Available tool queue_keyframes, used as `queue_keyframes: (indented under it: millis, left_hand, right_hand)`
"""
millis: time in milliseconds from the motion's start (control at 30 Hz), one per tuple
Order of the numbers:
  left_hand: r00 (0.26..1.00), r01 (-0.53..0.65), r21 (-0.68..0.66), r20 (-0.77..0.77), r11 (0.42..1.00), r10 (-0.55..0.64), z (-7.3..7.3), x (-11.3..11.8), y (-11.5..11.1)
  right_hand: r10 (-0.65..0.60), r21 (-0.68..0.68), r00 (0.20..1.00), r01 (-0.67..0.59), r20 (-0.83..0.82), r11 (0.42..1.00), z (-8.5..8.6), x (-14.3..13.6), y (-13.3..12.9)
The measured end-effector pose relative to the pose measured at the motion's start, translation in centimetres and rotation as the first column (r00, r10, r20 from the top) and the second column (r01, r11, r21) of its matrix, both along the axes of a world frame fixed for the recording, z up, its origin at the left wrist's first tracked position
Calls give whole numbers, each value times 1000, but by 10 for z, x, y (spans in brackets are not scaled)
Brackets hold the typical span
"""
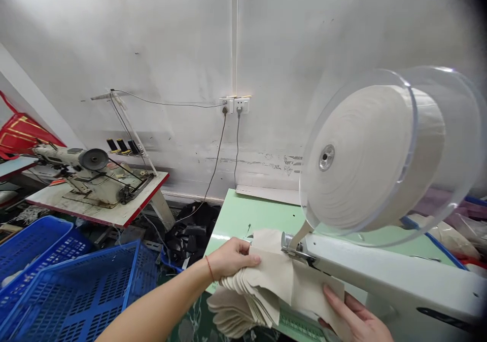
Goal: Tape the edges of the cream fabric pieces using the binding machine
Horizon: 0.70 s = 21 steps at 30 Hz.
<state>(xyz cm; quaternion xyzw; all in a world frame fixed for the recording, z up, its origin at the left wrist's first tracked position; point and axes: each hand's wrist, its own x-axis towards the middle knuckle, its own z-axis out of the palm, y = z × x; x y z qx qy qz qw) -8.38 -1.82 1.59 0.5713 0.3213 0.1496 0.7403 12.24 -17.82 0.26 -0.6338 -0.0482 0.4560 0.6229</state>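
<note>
My left hand [236, 257], with a thin red string at the wrist, pinches the left edge of a cream fabric piece [274, 276], thumb on top. Fingers of my right hand [355, 314] close on the right end of the same cream material, thumb uppermost. Between the two hands, the material passes beside the metal guide [294, 250] of a white machine arm [380, 271]. Beneath my left hand hangs a fanned stack of cream pieces [243, 306]. A cream tape [302, 233] runs down to the guide from a large roll [357, 159] between clear discs.
The machine stands on a light green table [262, 212]. To the left are blue crates [87, 291] and another sewing machine [87, 164] on a red-edged table [131, 207]. Plugged cords hang from a wall socket [235, 105]. Plastic-wrapped material [449, 230] lies at far right.
</note>
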Motion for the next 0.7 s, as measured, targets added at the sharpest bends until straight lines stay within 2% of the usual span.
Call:
queue_keyframes:
  millis: [67,200,367,500,633,700]
  left_hand:
    - [1000,3,-96,12,995,-2,-8,3,5]
    - [999,16,-210,30,978,-10,-19,4,11]
    - [999,36,-254,36,967,-28,-27,9,22]
    - [999,22,-274,30,961,-14,-32,16,30]
    - [998,-28,-236,41,971,38,-32,7,19]
    - [996,-21,-227,78,974,40,-31,-3,5]
  right_hand:
    - [-37,10,999,37,-17,999,1,-3,6]
    - [0,9,999,1,-34,1000,5,-5,10]
    - [-41,26,998,40,37,999,-4,3,21]
    - [-111,58,992,114,-55,992,-14,12,35]
    - [-84,81,986,96,-142,992,-23,5,29]
    - [20,128,984,2,-175,992,-33,-12,16]
